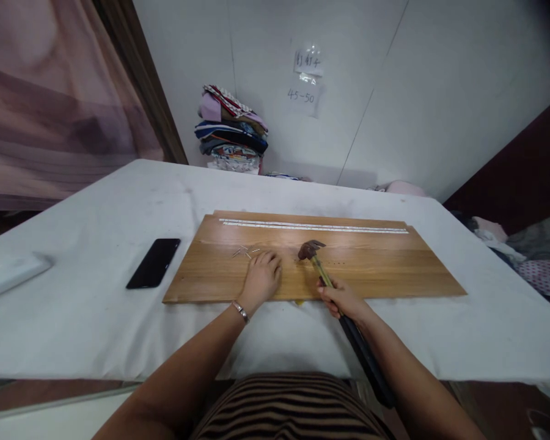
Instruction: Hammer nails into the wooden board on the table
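My right hand (pixel 341 298) is wrapped round a claw hammer (pixel 318 269), whose metal head hangs over the middle of a wooden board (pixel 201 275). The hammer's dark handle slants down toward my body. My left hand (pixel 263 274) rests on the board to the left of the hammer head, its fingers curled together and pointing down. Whatever lies under those fingertips is hidden. Several loose nails (pixel 244 250) lie on the board just beyond and left of that hand. A row of small dark nail heads (pixel 339 263) shows in the wood right of the hammer.
Two white measuring strips (pixel 311 228) run along the board's far side. A black phone (pixel 154 263) lies left of the board on the white-covered table (pixel 96 324). A white object (pixel 13 274) is at the far left. Folded clothes (pixel 233 128) are stacked against the wall.
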A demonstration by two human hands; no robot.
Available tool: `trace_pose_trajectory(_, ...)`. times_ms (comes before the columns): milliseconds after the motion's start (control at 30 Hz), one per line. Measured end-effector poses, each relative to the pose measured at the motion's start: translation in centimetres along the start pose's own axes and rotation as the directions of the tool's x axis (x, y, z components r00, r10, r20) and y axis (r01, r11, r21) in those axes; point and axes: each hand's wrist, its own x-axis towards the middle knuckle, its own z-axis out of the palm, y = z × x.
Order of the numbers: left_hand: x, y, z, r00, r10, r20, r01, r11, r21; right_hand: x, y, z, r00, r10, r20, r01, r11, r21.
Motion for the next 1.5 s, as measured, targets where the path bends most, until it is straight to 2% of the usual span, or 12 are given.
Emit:
trace_pose_trajectory(300,0.01,-0.06,0.17,1.0,-0.01,-0.018,0.01,1.0,-0.008,0.81,0.64,0.0,1.0,0.01,0.005,-0.01,1.0,0.002)
trace_pose_trajectory(567,0.0,-0.01,0.05,1.0,-0.015,-0.008,0.015,1.0,-0.008,0.13,0.06,-0.01,1.0,0.004,-0.006,-0.004,1.0,-0.014)
trace_pose_trajectory(1500,0.02,0.03,-0.07,1.0,-0.02,0.0,0.02,1.0,-0.013,0.45,0.1,0.09,1.0,-0.003,-0.004,0.002,1.0,-0.007)
